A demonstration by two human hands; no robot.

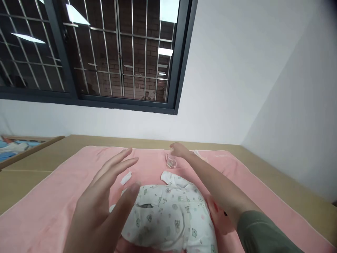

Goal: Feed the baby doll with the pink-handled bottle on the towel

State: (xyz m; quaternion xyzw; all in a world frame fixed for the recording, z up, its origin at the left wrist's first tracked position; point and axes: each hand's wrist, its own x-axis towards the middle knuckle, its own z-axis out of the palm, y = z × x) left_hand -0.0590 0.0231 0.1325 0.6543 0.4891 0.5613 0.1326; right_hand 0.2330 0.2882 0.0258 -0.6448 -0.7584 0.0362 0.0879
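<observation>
A baby doll in a white outfit printed with small animals [168, 214] lies on a pink blanket [39, 214], its head at the right partly behind my right forearm. My left hand [102, 200] hovers over the doll's left end, its fingers spread and holding nothing. Stretched out to the blanket's far side, my right hand [179, 150] has its fingers curled at the top of a small clear baby bottle with pinkish handles [171, 161]. The bottle's top is hidden by the fingers. Between the doll and the far edge lies a small white strip [126, 178].
Under the blanket is a wooden tabletop [147, 143] that meets a white wall [216, 88]. A barred window [121, 52] is above it. To the far left stands a wooden-edged tray [34, 151] with blue and white cloths. Something white [197, 153] sits behind my right wrist.
</observation>
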